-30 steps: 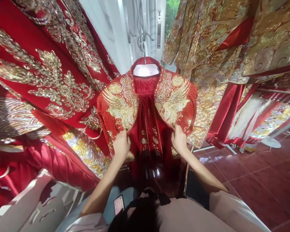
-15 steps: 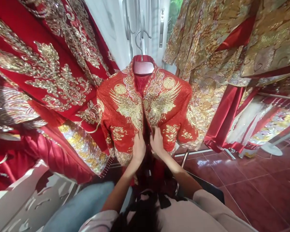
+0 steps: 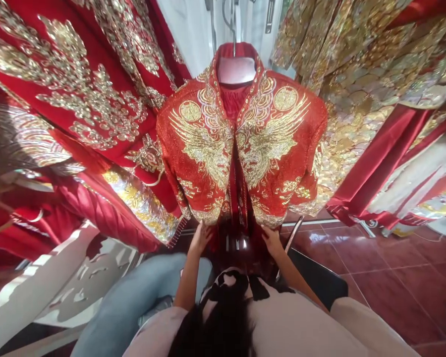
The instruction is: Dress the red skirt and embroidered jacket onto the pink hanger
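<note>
A red jacket [image 3: 208, 153] with gold wing embroidery and round gold emblems hangs in front of me on a metal hanger [image 3: 229, 20]. Its front parts in the middle, and a dark red lining shows inside the collar. At the bottom hem on the left side, my left hand [image 3: 200, 238] is closed on the fabric edge. My right hand [image 3: 272, 241] grips the hem on the opposite side, its fingertips partly hidden under the cloth.
Red garments with silver-gold beading [image 3: 92, 94] crowd the left. Gold sequined garments [image 3: 357, 99] hang at the right. A white carved panel [image 3: 92, 277] stands low on the left, and dark red floor tiles [image 3: 394, 263] show at the right.
Both hands have moved down from the middle of the front opening to the bottom hem, spreading apart. The jacket's front now gapes wider, and the view has come closer.
</note>
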Action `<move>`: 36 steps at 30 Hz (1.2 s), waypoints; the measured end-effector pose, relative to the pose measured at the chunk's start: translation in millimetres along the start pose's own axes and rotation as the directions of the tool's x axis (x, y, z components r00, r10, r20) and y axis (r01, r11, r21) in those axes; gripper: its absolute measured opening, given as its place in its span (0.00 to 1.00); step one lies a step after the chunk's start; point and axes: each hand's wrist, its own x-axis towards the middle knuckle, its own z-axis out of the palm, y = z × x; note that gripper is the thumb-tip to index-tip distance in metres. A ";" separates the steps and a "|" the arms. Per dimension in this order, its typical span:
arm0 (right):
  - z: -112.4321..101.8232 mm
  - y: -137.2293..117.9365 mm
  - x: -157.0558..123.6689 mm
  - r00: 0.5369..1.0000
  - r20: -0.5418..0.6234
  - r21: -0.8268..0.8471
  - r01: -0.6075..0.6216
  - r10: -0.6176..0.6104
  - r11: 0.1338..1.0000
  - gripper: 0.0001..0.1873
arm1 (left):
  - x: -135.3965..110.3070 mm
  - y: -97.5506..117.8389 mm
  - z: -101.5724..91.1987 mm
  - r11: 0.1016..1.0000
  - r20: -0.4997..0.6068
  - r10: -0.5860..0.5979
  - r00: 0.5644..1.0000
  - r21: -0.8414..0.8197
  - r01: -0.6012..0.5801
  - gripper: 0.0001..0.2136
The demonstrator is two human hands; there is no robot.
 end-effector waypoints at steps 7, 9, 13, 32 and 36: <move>19.0 -8.7 -14.7 0.995 0.077 0.218 -0.081 0.065 0.973 0.20 | -6.2 2.1 22.3 0.983 0.161 0.044 0.986 -0.184 -0.013 0.08; 28.7 -9.7 -22.2 0.997 0.058 0.284 -0.068 0.054 0.956 0.19 | -10.4 -0.4 28.3 0.983 0.201 0.033 0.979 -0.186 0.005 0.09; 42.7 -16.3 -35.1 0.996 0.058 0.339 -0.079 0.063 0.937 0.20 | -20.3 -2.4 39.7 0.988 0.276 0.019 0.961 -0.154 0.025 0.13; 103.6 -35.3 -75.3 0.990 -0.002 0.439 -0.123 0.138 0.890 0.19 | -50.8 -0.2 60.3 0.988 0.416 0.013 0.909 -0.143 0.051 0.18; 103.9 -34.7 -78.0 0.986 0.000 0.509 -0.145 0.169 0.848 0.20 | -54.8 -1.3 61.7 0.988 0.451 0.010 0.893 -0.144 0.062 0.16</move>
